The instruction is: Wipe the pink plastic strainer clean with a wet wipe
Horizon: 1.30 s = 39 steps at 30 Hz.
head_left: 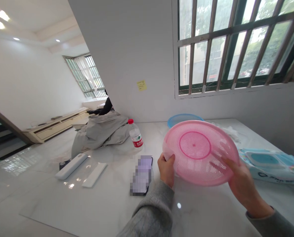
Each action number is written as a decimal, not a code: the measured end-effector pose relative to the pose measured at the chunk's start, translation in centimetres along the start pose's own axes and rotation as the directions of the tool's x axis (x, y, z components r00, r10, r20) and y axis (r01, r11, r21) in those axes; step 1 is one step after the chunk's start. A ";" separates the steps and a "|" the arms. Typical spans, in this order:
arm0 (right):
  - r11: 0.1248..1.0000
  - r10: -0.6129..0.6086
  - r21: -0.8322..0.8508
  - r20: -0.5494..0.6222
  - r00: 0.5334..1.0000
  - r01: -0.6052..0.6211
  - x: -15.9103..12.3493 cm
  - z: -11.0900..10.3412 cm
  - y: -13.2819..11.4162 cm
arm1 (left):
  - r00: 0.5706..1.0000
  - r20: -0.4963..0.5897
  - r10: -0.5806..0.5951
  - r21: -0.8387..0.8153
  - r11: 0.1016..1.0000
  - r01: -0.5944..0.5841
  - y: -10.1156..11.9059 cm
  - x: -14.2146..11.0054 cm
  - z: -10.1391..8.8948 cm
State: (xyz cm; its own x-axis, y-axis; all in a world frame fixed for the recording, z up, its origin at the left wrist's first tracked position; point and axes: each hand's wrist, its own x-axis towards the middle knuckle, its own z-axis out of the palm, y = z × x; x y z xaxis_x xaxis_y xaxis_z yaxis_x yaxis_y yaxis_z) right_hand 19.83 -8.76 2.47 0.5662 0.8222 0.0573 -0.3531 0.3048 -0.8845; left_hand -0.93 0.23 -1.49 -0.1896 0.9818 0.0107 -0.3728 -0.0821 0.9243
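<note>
Between my two hands a round pink mesh basket [195, 169] is held up at a tilt over the white table. My left hand [167, 168] grips its left rim, with the thumb pressed on the edge. At the right rim my right hand [244, 184] has hold of it, some of its fingers showing through the mesh. Behind the pink basket, a blue mesh basket [183, 118] is partly hidden. Just left of my left hand lies a phone [142, 176] with a lit, blurred screen. A pack of wipes [272, 168] rests beside my right hand.
A red-capped water bottle [136, 134] stands near the wall. Grey cloth [102, 131] is heaped at the left, before a long white case [71, 167] and a flat white piece [94, 175]. Crumpled clear plastic [229, 132] lies behind the wipes. Someone's dark sleeve [107, 107] shows beyond the wall.
</note>
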 end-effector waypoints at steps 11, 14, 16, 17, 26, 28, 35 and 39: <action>0.996 0.038 0.082 -0.055 0.998 -0.034 -1.1 1.0 1.0 | 0.996 -0.065 0.065 0.076 0.995 -0.060 0.5 -0.6 0.2; 0.994 0.054 0.097 -0.058 0.997 -0.048 -1.6 1.3 1.2 | 0.993 -0.093 0.069 0.083 0.995 -0.062 0.5 -0.7 0.2; 0.992 0.066 0.108 -0.049 0.997 -0.060 -2.0 1.6 1.1 | 0.992 -0.105 0.067 0.083 0.995 -0.058 0.5 -0.8 0.2; 0.991 0.067 0.116 -0.050 0.997 -0.061 -2.2 1.8 1.0 | 0.992 -0.109 0.065 0.082 0.995 -0.056 0.5 -0.8 0.3; 0.989 0.060 0.140 -0.050 0.997 -0.052 -3.5 2.8 0.6 | 0.991 -0.130 0.037 0.067 0.997 -0.029 0.5 -0.8 0.3; 0.992 0.044 0.117 -0.022 0.999 -0.041 -3.2 2.5 0.8 | 0.992 -0.122 0.031 0.058 0.998 -0.024 0.5 -0.7 0.2; 0.996 -0.067 -0.060 0.031 0.997 0.069 -0.9 0.3 -0.4 | 0.993 -0.096 0.074 0.099 0.993 -0.064 0.8 0.1 -0.1; 0.984 -0.053 -0.166 0.025 0.998 0.056 0.4 -0.5 -0.9 | 0.990 -0.082 0.119 0.145 0.984 -0.106 0.7 0.3 -0.1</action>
State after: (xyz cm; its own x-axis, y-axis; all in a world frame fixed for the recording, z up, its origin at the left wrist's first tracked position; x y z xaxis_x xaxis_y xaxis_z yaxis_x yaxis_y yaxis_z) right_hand 20.73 -8.95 3.03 0.5657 0.8165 0.1156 -0.1917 0.2665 -0.9446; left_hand -1.38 0.42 -0.89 -0.3065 0.9477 0.0892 -0.2152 -0.1603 0.9633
